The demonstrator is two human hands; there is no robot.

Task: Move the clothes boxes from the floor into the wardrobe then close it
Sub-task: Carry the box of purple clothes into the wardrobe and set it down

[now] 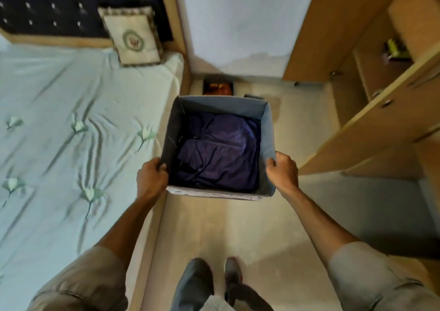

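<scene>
The person wears a light beige-grey shirt with short sleeves: the left sleeve (78, 279) shows a stitched seam line near its hem, and the right sleeve (371, 279) has a similar seam and soft folds. Both forearms are bare below the sleeves, with no watch or ring visible on the left hand (151, 177) or the right hand (283, 170). Dark grey trousers (194, 284) cover the legs, and one greyish shoe (232, 272) shows; motion blur hides finer detail.

No text, label, brand or number can be read anywhere (the view is soft and somewhat blurred).
</scene>
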